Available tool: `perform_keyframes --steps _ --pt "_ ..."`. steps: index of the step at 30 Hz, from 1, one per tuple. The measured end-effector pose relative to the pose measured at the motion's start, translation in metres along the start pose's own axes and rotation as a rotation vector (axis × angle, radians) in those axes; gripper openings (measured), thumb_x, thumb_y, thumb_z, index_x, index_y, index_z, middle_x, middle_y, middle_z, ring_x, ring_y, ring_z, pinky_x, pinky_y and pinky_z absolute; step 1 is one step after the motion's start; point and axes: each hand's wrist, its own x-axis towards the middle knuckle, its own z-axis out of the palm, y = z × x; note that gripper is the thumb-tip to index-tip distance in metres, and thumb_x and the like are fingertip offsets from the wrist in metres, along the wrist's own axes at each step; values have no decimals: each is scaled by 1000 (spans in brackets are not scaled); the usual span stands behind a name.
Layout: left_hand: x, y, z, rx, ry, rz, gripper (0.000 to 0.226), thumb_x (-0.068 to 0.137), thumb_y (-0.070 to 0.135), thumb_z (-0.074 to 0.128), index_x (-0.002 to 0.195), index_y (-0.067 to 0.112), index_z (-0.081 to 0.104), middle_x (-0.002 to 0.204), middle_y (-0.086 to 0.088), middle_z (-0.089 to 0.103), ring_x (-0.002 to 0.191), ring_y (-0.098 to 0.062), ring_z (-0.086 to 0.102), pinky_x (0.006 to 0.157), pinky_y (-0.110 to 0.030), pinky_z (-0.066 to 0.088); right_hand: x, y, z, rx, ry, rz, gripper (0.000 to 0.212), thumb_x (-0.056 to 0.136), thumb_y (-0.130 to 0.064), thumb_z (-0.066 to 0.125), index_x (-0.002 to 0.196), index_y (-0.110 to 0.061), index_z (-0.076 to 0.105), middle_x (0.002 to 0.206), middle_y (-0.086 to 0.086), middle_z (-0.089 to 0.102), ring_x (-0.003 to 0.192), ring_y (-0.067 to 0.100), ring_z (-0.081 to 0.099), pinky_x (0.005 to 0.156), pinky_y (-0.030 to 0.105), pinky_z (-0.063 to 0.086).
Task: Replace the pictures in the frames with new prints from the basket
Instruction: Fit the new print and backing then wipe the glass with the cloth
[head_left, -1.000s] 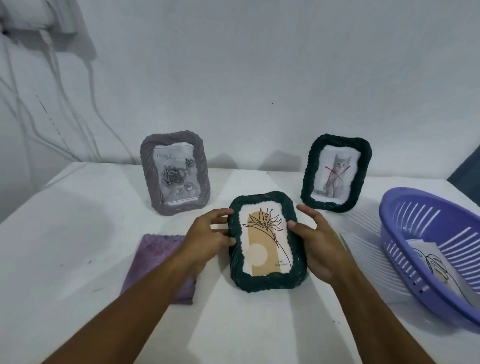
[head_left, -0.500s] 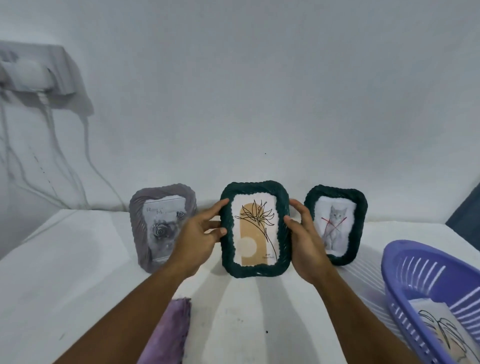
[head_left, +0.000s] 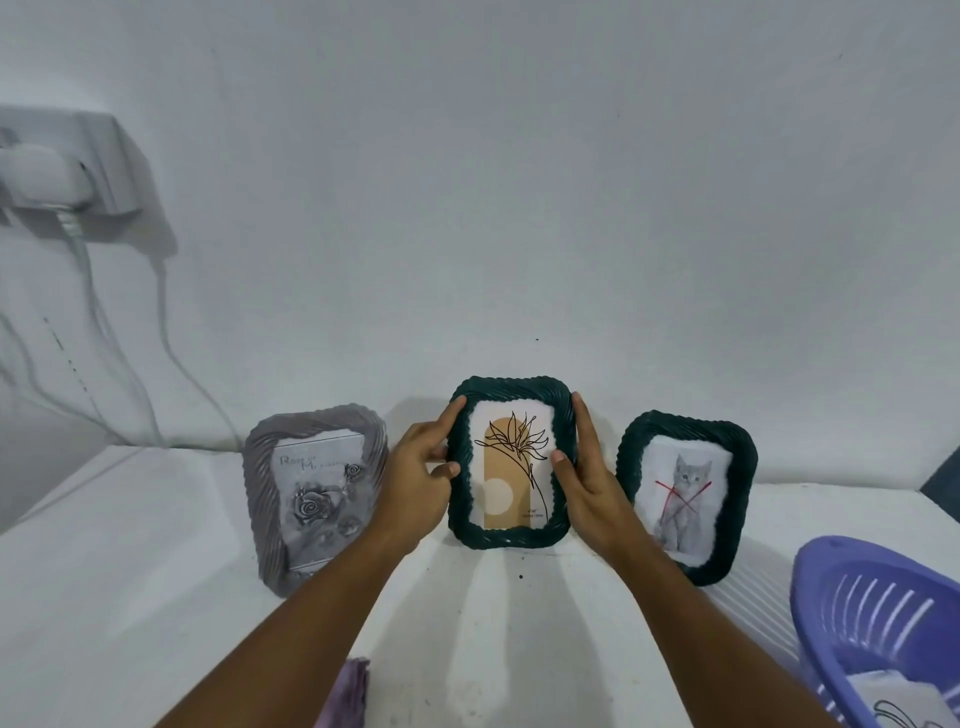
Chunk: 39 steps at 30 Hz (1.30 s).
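Frame (head_left: 511, 462) (dark green) upright, gripped between both hands' fingers (head_left: 582, 426).

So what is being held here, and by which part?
The middle green frame, upright on the table. The left hand grips its left edge and the right hand its right edge, thumbs on the front.

White worktop (head_left: 130, 597): grey frame (head_left: 317, 499) centre-left, two dark green frames (head_left: 511, 462) (head_left: 685, 496) centre and right, purple basket (head_left: 852, 618) lower right, purple cloth (head_left: 348, 693) bottom centre.
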Motion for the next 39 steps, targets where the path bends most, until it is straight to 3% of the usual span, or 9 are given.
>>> perform_keyframes --steps 3,4,7,10,12,14,26,31,39 --pt "4 -4 3 49 8 17 88 82 -21 47 119 58 41 107 5 54 93 0 57 73 0 42 1 6 2 -144 24 15 60 101 -33 34 142 -56 -4 135 10 52 109 42 54 94 52 46" --pt "4 -6 5 62 5 19 88 82 -22 47 121 57 40 107 5 54 92 1 57 73 -1 43 1 9 2 -165 25 21 61 101 -34 33 142 -56 -6 130 12 56 103 39 59 93 51 48" --pt "2 -15 8 91 -6 18 89 82 -21 47 122 58 39 104 8 53 92 7 55 78 -3 44 -1 18 5 -173 5 38 61 101 -34 32 140 -57 -9 121 -21 56 91 13 63 94 37 50" --pt "-2 -21 9 121 -8 30 91 82 -22 47 123 59 38 104 10 53 94 5 55 79 -3 44 -5 25 7 -152 21 42 60 101 -35 32 141 -56 -8 121 -9 62 97 25 64 89 39 53" --pt "-4 -23 9 129 -7 39 92 81 -23 47 124 58 38 105 8 53 94 -1 56 75 -2 44 -8 26 9 -133 14 36 60 101 -34 31 142 -55 -8 107 -42 51 90 2 63 82 14 50" --pt "-7 -24 8 158 -3 45 92 82 -22 49 124 59 36 106 8 53 96 -3 56 74 -2 44 -12 26 11 -130 27 36 60 101 -35 31 142 -54 -8 101 -49 45 87 -8 59 77 5 45" --pt "-19 -26 6 241 1 71 84 88 -12 48 134 55 29 114 2 53 99 -10 58 87 -27 50 -22 22 15 -135 28 34 60 101 -35 31 142 -55 -10 113 -45 38 94 -14 54 89 16 44" --pt "-24 -26 5 240 -16 53 79 88 -12 50 140 44 31 120 0 53 99 -10 58 86 -25 50 -26 20 13 -161 24 34 61 101 -34 30 143 -51 -11 115 -14 57 95 15 63 91 36 52" --pt "-31 -19 10 369 56 108 68 88 -6 53 144 29 34 125 -4 43 111 -13 48 100 -28 44 -30 17 7 -243 61 42 70 100 -28 39 143 -53 -10 130 -8 48 101 13 60 97 32 47"
